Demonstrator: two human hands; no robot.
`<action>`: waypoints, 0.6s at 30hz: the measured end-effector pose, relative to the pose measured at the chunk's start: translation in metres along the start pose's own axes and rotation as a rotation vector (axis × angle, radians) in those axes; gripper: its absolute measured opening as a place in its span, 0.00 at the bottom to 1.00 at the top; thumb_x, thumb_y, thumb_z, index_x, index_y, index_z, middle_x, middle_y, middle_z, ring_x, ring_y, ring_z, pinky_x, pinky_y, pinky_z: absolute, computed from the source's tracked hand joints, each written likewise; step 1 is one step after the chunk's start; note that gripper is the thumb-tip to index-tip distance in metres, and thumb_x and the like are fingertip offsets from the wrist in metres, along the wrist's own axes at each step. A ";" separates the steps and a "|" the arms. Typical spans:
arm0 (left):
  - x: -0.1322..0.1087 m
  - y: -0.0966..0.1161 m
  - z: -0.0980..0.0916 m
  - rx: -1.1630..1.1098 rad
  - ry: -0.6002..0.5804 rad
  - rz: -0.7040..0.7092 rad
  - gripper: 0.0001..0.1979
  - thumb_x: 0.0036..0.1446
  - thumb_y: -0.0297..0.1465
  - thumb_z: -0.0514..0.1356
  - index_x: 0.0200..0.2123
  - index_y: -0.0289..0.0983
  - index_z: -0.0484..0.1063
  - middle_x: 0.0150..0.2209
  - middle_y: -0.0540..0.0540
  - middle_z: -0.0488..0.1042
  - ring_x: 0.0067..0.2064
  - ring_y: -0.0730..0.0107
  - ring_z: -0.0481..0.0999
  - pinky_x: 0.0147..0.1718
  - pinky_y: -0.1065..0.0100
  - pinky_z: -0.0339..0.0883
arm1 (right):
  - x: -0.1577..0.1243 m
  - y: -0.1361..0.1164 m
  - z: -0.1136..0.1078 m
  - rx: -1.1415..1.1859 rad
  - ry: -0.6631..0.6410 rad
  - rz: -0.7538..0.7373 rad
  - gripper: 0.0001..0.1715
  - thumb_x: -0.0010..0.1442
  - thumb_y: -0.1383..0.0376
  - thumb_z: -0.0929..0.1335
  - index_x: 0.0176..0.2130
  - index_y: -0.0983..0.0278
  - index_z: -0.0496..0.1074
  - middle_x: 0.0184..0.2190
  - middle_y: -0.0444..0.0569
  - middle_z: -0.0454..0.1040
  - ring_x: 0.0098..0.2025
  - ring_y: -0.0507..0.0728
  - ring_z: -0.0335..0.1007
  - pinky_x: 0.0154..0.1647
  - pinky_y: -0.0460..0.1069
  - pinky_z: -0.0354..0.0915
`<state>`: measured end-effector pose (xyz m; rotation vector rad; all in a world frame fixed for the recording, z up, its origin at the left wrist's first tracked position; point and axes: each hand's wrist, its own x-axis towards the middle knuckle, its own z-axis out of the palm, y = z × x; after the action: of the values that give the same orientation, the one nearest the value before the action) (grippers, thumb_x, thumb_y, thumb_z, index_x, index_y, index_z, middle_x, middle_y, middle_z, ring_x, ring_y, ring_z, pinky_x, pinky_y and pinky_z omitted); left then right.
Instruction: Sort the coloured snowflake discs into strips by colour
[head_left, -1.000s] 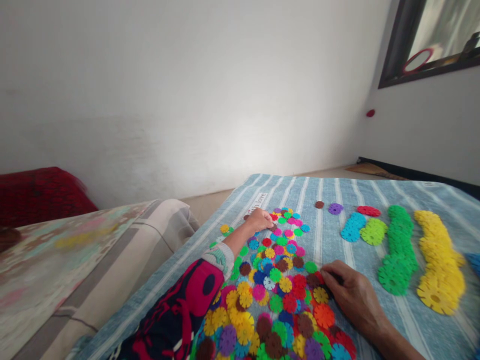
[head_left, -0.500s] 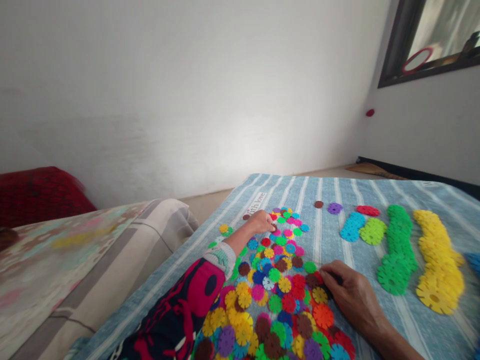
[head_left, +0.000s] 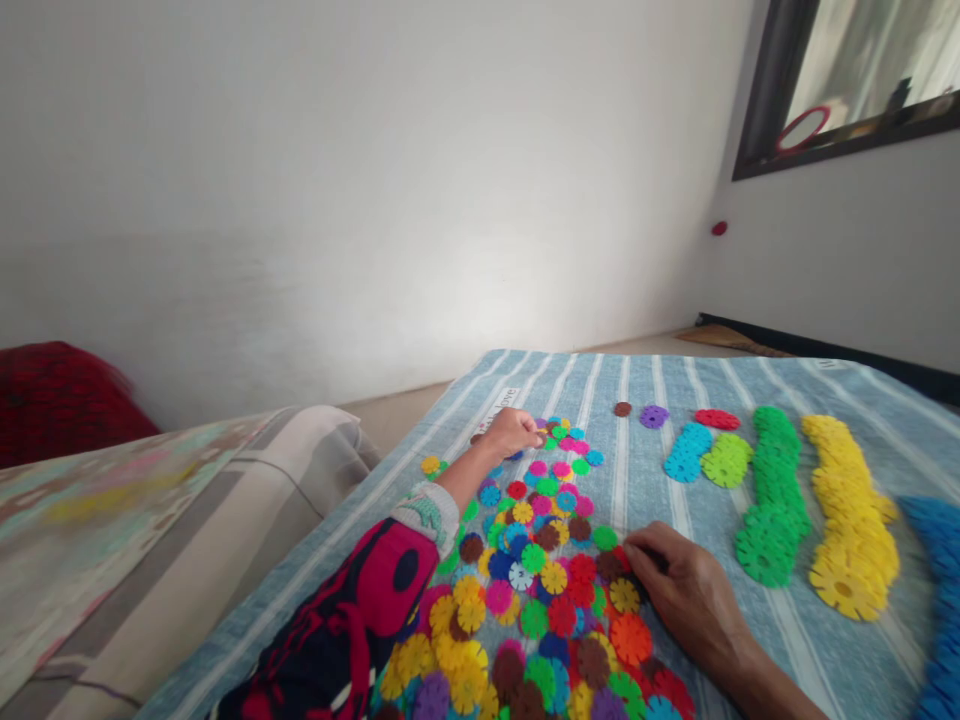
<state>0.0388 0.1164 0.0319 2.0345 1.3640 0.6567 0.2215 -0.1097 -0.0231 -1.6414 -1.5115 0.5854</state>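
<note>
Many coloured snowflake discs, flat plastic pieces with notched rims, lie in a loose pile (head_left: 553, 577) on a blue striped cloth (head_left: 570, 380). At the far end of the pile, my left hand (head_left: 510, 432), in a pink and navy sleeve, pinches what looks like a brown snowflake disc (head_left: 541, 438). My right hand (head_left: 686, 575) rests on the cloth at the pile's right edge, fingers curled and closed. Its fingertips touch a red snowflake disc (head_left: 622, 558) beside a brown one (head_left: 609, 565); whether they grip anything is hidden.
Right of the pile lie overlapping rows of green (head_left: 776, 500), yellow (head_left: 851, 520) and blue discs (head_left: 941, 590). Smaller groups are light blue (head_left: 688, 452), lime (head_left: 726, 460), red (head_left: 717, 419) and purple (head_left: 654, 416); one brown disc (head_left: 622, 409) sits apart. A bed (head_left: 292, 460) stands left.
My left hand has moved slightly farther away along the pile, with the brown disc at its fingertips. My right hand stays in place; the view has turned a little to the right.
</note>
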 end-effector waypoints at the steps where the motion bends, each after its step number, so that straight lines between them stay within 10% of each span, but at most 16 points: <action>1: 0.005 0.005 0.005 -0.018 0.007 0.015 0.04 0.39 0.27 0.64 0.23 0.33 0.73 0.16 0.56 0.65 0.19 0.78 0.62 0.19 0.75 0.53 | 0.000 0.000 0.000 -0.001 0.004 0.001 0.18 0.59 0.54 0.61 0.29 0.60 0.73 0.27 0.43 0.73 0.31 0.55 0.69 0.31 0.48 0.58; 18: 0.105 0.069 0.120 0.093 0.022 0.051 0.08 0.40 0.27 0.65 0.29 0.35 0.79 0.24 0.48 0.76 0.28 0.69 0.73 0.28 0.72 0.63 | 0.001 -0.005 0.001 0.029 0.026 -0.024 0.17 0.62 0.58 0.61 0.27 0.60 0.73 0.25 0.43 0.72 0.28 0.52 0.69 0.30 0.45 0.59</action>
<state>0.2022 0.1697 0.0049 2.1477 1.3821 0.6512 0.2178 -0.1090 -0.0197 -1.6007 -1.4952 0.5684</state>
